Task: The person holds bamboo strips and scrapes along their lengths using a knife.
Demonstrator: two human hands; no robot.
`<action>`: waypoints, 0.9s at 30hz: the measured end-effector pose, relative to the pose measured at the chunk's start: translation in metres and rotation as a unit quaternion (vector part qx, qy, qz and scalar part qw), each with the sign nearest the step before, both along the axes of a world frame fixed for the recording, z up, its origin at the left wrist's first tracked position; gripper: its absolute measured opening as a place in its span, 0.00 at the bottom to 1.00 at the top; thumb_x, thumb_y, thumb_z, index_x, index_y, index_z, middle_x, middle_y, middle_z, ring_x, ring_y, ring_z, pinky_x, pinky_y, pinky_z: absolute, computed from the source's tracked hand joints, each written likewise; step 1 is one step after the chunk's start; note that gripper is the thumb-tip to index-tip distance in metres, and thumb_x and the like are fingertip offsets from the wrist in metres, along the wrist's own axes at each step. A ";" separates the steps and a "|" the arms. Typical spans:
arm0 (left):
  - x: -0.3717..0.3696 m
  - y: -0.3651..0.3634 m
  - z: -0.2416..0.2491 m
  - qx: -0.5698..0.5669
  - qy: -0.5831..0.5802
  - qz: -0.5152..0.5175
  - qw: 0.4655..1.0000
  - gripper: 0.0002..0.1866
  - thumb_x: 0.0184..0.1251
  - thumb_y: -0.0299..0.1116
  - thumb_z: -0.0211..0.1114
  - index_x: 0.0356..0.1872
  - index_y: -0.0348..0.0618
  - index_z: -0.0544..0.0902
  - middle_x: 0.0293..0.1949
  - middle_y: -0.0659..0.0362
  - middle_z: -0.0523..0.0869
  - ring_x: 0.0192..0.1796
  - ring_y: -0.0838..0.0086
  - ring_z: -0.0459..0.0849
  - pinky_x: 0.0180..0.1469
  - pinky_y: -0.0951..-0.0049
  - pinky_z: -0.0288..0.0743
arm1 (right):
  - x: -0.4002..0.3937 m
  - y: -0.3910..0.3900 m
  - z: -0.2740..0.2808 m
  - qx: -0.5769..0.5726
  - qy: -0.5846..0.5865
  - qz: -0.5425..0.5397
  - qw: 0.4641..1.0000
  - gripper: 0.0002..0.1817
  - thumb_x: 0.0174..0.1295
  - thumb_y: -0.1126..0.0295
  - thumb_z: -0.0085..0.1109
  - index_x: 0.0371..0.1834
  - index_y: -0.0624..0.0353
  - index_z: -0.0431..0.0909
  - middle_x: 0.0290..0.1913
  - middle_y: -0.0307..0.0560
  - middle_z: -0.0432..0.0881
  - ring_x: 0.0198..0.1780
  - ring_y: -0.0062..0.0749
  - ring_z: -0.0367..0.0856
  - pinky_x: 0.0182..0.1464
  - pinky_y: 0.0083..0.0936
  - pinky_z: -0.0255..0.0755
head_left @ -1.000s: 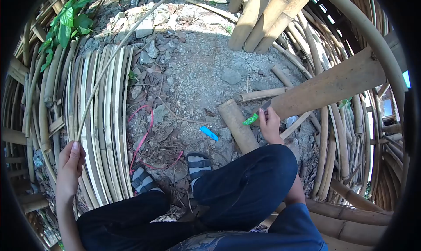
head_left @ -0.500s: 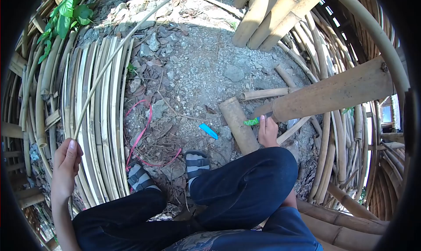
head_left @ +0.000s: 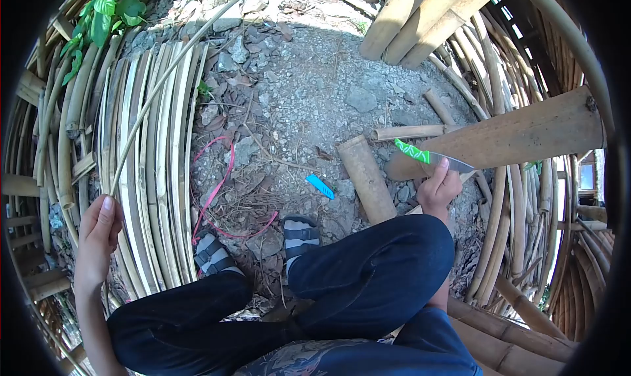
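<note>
Pinching the near end of a long thin bamboo strip [head_left: 155, 92], the left hand [head_left: 100, 230] has thumb and fingers together on it beside the bundle of split slats [head_left: 158, 172] along the ground's left edge. The strip slants over the slats toward the ground's far edge. The right hand [head_left: 440, 187] is clamped on the blade of a knife [head_left: 413, 151], whose green handle points away, free of the fingers, in front of a thick bamboo pole [head_left: 526, 134]. Below the knife, a short bamboo piece [head_left: 368, 179] lies on the ground [head_left: 299, 106], with a blue sheath [head_left: 321, 186] just left of it and pink string [head_left: 227, 175] nearer the slats.
</note>
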State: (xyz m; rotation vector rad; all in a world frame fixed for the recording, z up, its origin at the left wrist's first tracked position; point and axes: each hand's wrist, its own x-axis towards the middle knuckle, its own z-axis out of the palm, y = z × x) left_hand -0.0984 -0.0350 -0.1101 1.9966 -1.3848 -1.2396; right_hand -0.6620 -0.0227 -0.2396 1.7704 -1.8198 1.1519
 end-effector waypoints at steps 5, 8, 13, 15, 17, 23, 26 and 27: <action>-0.003 -0.001 0.002 0.012 0.004 -0.006 1.000 0.22 0.82 0.51 0.47 0.30 0.47 0.72 0.20 0.72 0.62 0.21 0.88 0.56 0.23 0.83 0.50 | -0.020 -0.007 -0.082 0.115 0.050 -0.001 0.992 0.17 0.70 0.71 0.53 0.20 0.63 0.69 0.19 0.60 0.72 0.21 0.59 0.73 0.27 0.49 0.62; -0.006 0.002 0.003 0.006 0.005 -0.015 1.000 0.22 0.82 0.50 0.47 0.30 0.47 0.72 0.20 0.72 0.62 0.22 0.88 0.57 0.23 0.83 0.50 | -0.020 0.003 -0.076 0.130 0.004 -0.040 0.991 0.17 0.70 0.71 0.52 0.20 0.63 0.69 0.20 0.60 0.72 0.22 0.60 0.73 0.27 0.50 0.63; 0.004 0.002 -0.006 0.001 -0.001 -0.011 1.000 0.21 0.81 0.52 0.47 0.32 0.48 0.74 0.19 0.72 0.62 0.20 0.89 0.57 0.22 0.83 0.49 | 0.003 -0.008 -0.019 0.091 0.010 -0.001 0.996 0.18 0.70 0.72 0.53 0.20 0.63 0.69 0.20 0.60 0.71 0.21 0.59 0.73 0.27 0.50 0.63; 0.005 0.003 -0.007 0.008 -0.005 -0.013 1.000 0.21 0.81 0.52 0.47 0.32 0.48 0.74 0.19 0.72 0.62 0.20 0.89 0.57 0.22 0.83 0.49 | 0.001 -0.001 -0.021 -0.012 -0.031 -0.089 0.995 0.18 0.70 0.71 0.54 0.20 0.63 0.69 0.19 0.58 0.72 0.21 0.57 0.73 0.26 0.50 0.63; -0.001 -0.001 0.001 0.015 0.006 0.000 1.000 0.22 0.82 0.51 0.47 0.30 0.47 0.73 0.20 0.71 0.62 0.22 0.88 0.56 0.24 0.82 0.50 | 0.003 -0.002 -0.058 0.054 0.012 -0.056 0.997 0.18 0.70 0.71 0.54 0.19 0.63 0.69 0.18 0.58 0.72 0.21 0.57 0.74 0.25 0.50 0.62; -0.003 0.003 0.005 0.027 0.014 0.008 0.999 0.21 0.82 0.49 0.47 0.30 0.47 0.72 0.20 0.71 0.62 0.21 0.88 0.56 0.22 0.83 0.49 | 0.001 0.004 -0.078 0.124 -0.043 -0.052 0.990 0.23 0.71 0.68 0.53 0.15 0.67 0.72 0.18 0.64 0.75 0.20 0.61 0.75 0.26 0.52 0.63; -0.005 -0.004 0.002 0.008 0.013 -0.003 1.000 0.22 0.82 0.49 0.46 0.29 0.47 0.72 0.20 0.71 0.63 0.21 0.88 0.57 0.22 0.83 0.50 | -0.006 0.001 -0.058 0.147 -0.028 -0.051 0.987 0.23 0.71 0.68 0.53 0.15 0.69 0.71 0.18 0.65 0.75 0.21 0.62 0.75 0.27 0.51 0.63; -0.005 -0.004 0.002 0.009 0.009 -0.005 1.000 0.22 0.83 0.49 0.46 0.29 0.47 0.71 0.20 0.71 0.63 0.21 0.88 0.57 0.23 0.83 0.51 | -0.007 0.000 -0.051 0.152 -0.031 -0.059 0.986 0.23 0.71 0.69 0.52 0.15 0.69 0.71 0.18 0.65 0.75 0.22 0.62 0.75 0.27 0.50 0.64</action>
